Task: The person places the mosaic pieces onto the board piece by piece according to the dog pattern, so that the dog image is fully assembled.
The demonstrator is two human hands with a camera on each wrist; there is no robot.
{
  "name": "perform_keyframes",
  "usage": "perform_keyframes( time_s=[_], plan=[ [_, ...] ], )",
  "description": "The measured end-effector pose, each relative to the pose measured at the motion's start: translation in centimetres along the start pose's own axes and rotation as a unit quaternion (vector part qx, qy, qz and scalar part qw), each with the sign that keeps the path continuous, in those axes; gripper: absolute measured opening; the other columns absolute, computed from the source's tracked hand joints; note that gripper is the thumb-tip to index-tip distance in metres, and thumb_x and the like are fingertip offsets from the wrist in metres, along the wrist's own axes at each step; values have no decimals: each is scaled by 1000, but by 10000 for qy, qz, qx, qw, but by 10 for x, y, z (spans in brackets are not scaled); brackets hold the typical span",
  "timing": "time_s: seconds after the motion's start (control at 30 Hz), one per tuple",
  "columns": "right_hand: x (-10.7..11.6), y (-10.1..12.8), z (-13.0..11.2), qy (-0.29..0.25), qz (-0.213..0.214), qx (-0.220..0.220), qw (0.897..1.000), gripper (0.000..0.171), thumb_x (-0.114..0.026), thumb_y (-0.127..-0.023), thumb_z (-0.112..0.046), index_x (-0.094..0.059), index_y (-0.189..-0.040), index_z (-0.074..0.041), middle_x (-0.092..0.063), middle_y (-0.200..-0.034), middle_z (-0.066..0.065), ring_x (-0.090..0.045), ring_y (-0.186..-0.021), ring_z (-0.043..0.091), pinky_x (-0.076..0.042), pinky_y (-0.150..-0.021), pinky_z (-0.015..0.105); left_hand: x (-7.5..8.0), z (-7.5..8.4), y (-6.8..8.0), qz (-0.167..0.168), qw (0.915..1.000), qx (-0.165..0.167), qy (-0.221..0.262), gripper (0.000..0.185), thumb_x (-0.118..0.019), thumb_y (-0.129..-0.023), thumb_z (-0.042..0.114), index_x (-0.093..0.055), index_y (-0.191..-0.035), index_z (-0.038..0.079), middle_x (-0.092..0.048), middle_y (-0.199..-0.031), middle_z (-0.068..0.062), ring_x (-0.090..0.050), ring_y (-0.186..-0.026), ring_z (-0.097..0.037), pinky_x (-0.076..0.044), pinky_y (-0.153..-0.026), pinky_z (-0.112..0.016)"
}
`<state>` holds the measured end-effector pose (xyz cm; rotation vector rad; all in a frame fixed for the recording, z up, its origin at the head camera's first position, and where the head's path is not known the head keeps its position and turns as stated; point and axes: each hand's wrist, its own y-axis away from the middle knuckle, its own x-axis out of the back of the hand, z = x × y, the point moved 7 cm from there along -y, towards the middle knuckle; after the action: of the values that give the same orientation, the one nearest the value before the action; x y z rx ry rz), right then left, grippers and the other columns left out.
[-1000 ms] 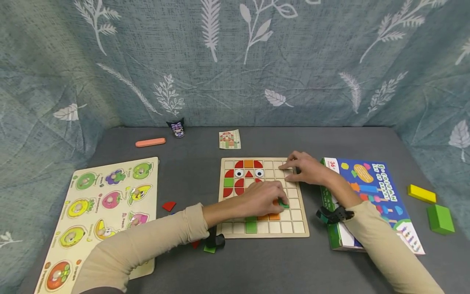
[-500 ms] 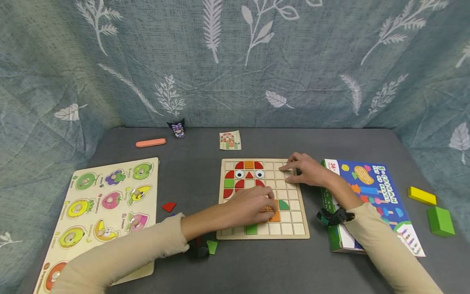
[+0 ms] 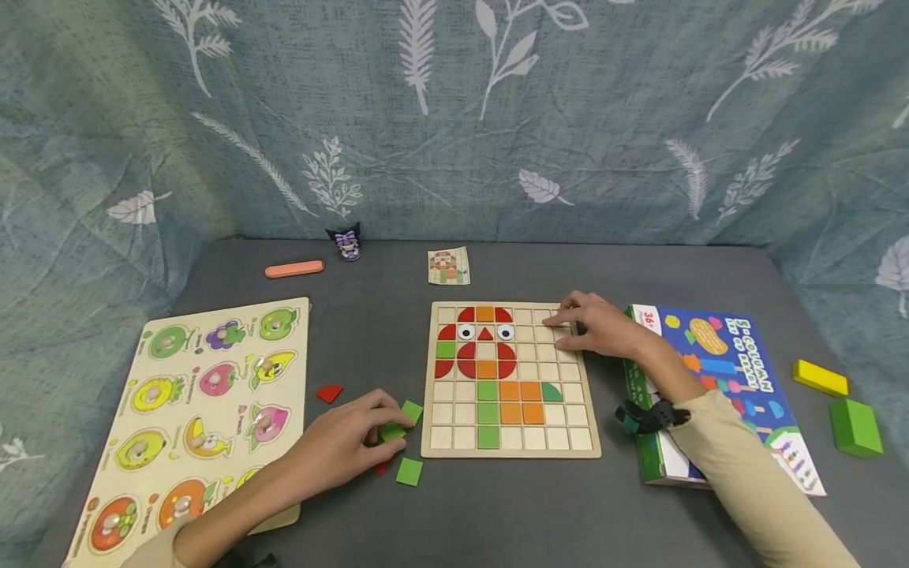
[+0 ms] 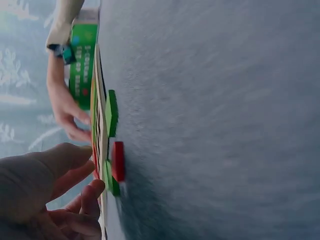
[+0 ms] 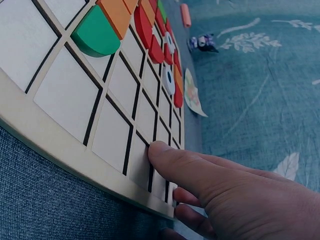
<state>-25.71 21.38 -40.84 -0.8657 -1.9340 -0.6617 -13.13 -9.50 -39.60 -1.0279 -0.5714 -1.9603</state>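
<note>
My left hand (image 3: 344,442) reaches over a few loose green square tiles (image 3: 409,472) left of the wooden grid board (image 3: 511,454). Its thumb and fingers are apart around one green tile (image 3: 392,431); in the left wrist view nothing shows between them. A red tile (image 4: 118,161) peeks out below this hand. On the board, red, orange, green and eye tiles make a figure. A green quarter-circle tile (image 5: 97,32) sits right of the orange squares (image 3: 521,402). My right hand (image 3: 600,325) rests with extended fingertips on the board's upper right part.
A fruit puzzle board (image 3: 304,379) lies at the left, a boxed toy set (image 3: 731,379) at the right. Farther right are yellow (image 3: 820,378) and green blocks (image 3: 855,427). Behind the grid board are a pattern card (image 3: 448,267), a small figurine (image 3: 347,242) and an orange stick (image 3: 294,269).
My left hand has let go of the green quarter-circle tile on the board and moved left to the loose tiles. The right hand has stayed at the board's edge.
</note>
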Motion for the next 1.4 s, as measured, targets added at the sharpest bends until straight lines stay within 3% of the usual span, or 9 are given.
perform_keyframes(
  time_s=[0.17,0.4,0.73,1.0,1.4],
  plan=[
    [1,0,0,19,10,10,10000,40,-72,-86,-16,-66,-125,-7,-54,-119,20,-45,-92,25,-34,-75,35,4,-9,16,243,9997,94,39,17,-74,-85,23,-73,-102,22,-60,-100,12,-45,-69,8,-40,-60,-15],
    [0,0,0,-18,25,38,10000,40,-72,-86,-16,-66,-125,-6,-54,-119,20,-44,-91,24,-34,-74,35,5,-14,21,283,9995,123,63,17,-74,-86,23,-72,-103,23,-61,-102,12,-45,-70,8,-39,-59,-15],
    [1,0,0,-67,72,98,9999,40,-72,-86,-16,-66,-124,-6,-54,-118,20,-43,-88,23,-33,-74,34,5,-12,14,349,9986,119,-386,16,-74,-85,24,-75,-101,28,-57,-97,13,-53,-72,4,-41,-60,-17],
    [1,1,0,-59,17,28,10000,40,-72,-86,-16,-66,-125,-7,-54,-119,19,-43,-89,23,-34,-74,35,10,-12,11,374,9945,272,-940,16,-76,-82,25,-77,-98,29,-57,-92,13,-48,-66,5,-35,-52,-16],
    [0,0,2,-15,23,-16,10000,40,-72,-87,-17,-66,-125,-7,-54,-119,19,-44,-91,23,-35,-75,35,13,-8,8,698,9912,156,-1117,12,-80,-79,27,-78,-91,29,-59,-80,16,-46,-61,6,-32,-49,-15]
  ],
)
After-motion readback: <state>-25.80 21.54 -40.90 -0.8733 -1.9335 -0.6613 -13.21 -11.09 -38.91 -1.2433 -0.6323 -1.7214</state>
